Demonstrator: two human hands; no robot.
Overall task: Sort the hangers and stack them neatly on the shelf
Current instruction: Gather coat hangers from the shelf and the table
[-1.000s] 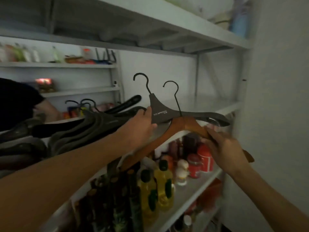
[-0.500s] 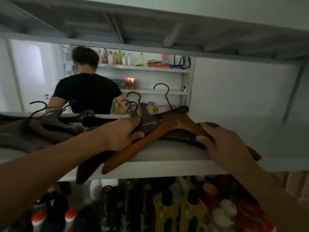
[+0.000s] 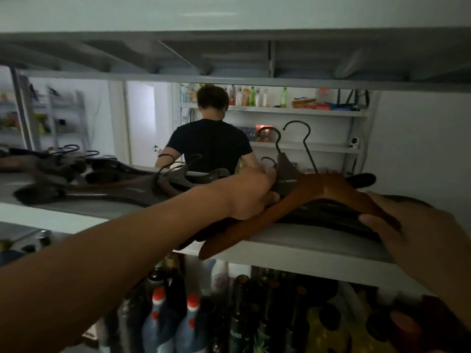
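Note:
A brown wooden hanger point(image 3: 313, 193) lies across the front of the white shelf point(image 3: 305, 247), its left arm jutting over the edge. Just behind it is a dark plastic hanger point(image 3: 286, 171) with its hook upright. My left hand point(image 3: 251, 197) grips both near their necks. My right hand point(image 3: 405, 225) holds the right arms of the two hangers, thumb under the wooden one. A pile of dark hangers point(image 3: 107, 182) lies on the shelf to the left.
A person in a black shirt point(image 3: 212, 146) stands beyond the open shelf with their back to me. The shelf below holds several bottles point(image 3: 175, 317), some with red caps. The upper shelf's underside point(image 3: 229, 54) hangs close overhead. A wall closes the right side.
The view has swung left and closer. Both hands carried the two hangers from the air down onto the shelf, beside the dark pile.

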